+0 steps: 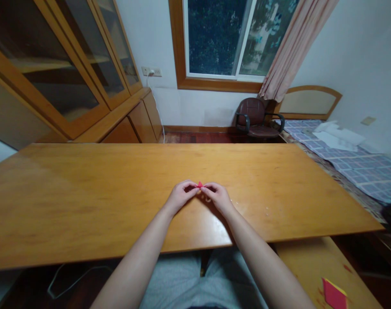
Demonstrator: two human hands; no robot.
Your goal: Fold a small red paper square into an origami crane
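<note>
Between my two hands is a small folded piece of red paper (200,185), with a pointed tip sticking up. My left hand (181,195) pinches its left side between thumb and fingers. On the other side, my right hand (217,195) pinches the right end the same way. Both hands are just above the wooden table (101,193), near its middle. Most of the paper's lower part is hidden by my fingertips.
Lower right, a red and yellow stack of paper (335,294) lies on a wooden bench (306,257). A glass-door cabinet (86,64) stands at the left. Beyond the table are a brown armchair (255,113) and a bed (353,150) with papers on it.
</note>
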